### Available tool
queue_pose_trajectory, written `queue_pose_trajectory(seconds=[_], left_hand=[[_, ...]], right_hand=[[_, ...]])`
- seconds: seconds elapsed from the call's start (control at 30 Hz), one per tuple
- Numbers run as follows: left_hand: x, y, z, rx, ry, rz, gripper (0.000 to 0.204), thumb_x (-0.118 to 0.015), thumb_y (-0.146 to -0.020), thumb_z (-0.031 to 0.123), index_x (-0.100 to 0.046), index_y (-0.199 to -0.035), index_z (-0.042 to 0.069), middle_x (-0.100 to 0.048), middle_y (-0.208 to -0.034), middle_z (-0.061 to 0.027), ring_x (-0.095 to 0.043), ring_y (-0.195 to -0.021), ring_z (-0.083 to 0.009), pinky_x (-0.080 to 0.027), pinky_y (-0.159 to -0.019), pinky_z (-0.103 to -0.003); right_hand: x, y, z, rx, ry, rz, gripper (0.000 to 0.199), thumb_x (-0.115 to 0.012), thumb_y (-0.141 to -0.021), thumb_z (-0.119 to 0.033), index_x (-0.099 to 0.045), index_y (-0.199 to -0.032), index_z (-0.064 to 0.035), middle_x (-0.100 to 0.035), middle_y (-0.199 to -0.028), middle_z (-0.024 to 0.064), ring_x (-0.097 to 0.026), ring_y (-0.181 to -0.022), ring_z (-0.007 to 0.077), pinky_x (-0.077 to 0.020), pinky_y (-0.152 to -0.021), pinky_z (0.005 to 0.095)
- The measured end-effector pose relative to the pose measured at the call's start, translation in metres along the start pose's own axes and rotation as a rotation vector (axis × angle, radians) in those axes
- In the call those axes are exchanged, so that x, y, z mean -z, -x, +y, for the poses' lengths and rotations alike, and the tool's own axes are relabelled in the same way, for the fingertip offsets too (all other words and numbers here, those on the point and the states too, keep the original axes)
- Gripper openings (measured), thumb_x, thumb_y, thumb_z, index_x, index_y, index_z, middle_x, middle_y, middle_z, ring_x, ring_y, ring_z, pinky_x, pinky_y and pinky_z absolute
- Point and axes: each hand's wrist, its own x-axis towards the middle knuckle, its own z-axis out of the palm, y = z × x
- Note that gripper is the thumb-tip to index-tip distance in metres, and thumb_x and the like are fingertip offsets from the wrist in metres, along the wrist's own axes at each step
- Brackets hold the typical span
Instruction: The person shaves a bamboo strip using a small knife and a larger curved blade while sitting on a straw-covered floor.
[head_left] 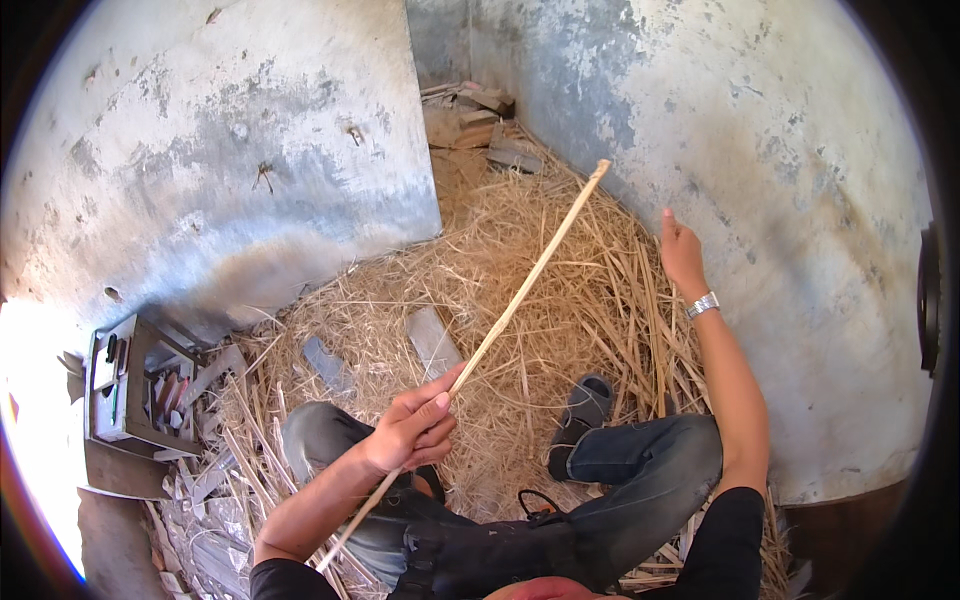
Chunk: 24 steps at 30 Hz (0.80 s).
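Note:
My left hand (412, 428) is closed around a long, pale bamboo strip (515, 298), gripping it below its middle. The strip slants from low on the left, beside my left forearm, up to a knobbly tip farther right. Off to the right, my right hand (683, 262) is raised in front of the wall, apart from the strip. One finger there points up while the others are curled, and I see nothing in that hand. A silver watch (703, 305) is on the right wrist. Under the strip lies a heap of straw-like shavings (520, 235).
Loose split strips (640, 300) lean along the right wall (800, 200). A dark box (140, 385) with small tools stands at the left. A flat grey block (432, 340) and a bluish piece (328, 363) lie among the shavings. Wood scraps (485, 125) are piled in the far corner.

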Motion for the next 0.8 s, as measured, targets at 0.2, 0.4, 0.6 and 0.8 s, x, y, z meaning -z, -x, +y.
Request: queue_pose_trajectory(seconds=[0.2,0.4,0.6,0.8], left_hand=[[-0.004,-0.009,0.0,-0.049,-0.136,-0.086,0.051,-0.036,-0.113,0.021,-0.024,-0.162,0.016,-0.027,-0.057,0.0048,-0.023,-0.043,-0.0055,-0.03,-0.042,-0.021],[-0.005,-0.016,-0.009,-0.123,-0.349,-0.129,0.054,-0.04,-0.112,0.018,-0.022,-0.162,0.013,-0.037,-0.056,0.0037,-0.036,-0.043,-0.0046,-0.035,-0.044,-0.021],[-0.005,-0.015,-0.013,-0.14,-0.482,-0.073,0.055,-0.044,-0.109,0.012,-0.027,-0.161,0.016,-0.044,-0.052,0.0022,-0.043,-0.039,-0.007,-0.036,-0.041,-0.023],[-0.006,-0.016,-0.017,-0.16,-0.376,-0.029,0.056,-0.051,-0.107,0.008,-0.033,-0.159,0.013,-0.042,-0.058,0.0058,-0.04,-0.045,-0.0031,-0.033,-0.043,-0.022]], right_hand=[[0.055,0.02,-0.073,0.011,-0.584,0.001,0.047,-0.046,-0.109,-0.041,-0.067,-0.093,-0.0018,-0.052,-0.064,-0.0023,-0.045,-0.056,0.0097,-0.0344,-0.052,0.0292],[0.067,0.037,-0.126,0.232,-0.533,0.136,0.033,-0.055,-0.107,-0.028,-0.063,-0.087,-0.0024,-0.043,-0.06,-0.0013,-0.039,-0.055,0.0084,-0.0328,-0.051,0.0293],[0.064,0.032,-0.123,0.222,-0.35,0.159,0.04,-0.057,-0.106,-0.027,-0.055,-0.077,0.0002,-0.042,-0.057,0.0051,-0.037,-0.055,0.0116,-0.0333,-0.051,0.0316],[0.051,0.037,-0.125,0.295,-0.403,0.174,0.044,-0.053,-0.107,-0.03,-0.056,-0.076,0.0,-0.042,-0.053,0.0057,-0.036,-0.049,0.0141,-0.0326,-0.047,0.0346]])
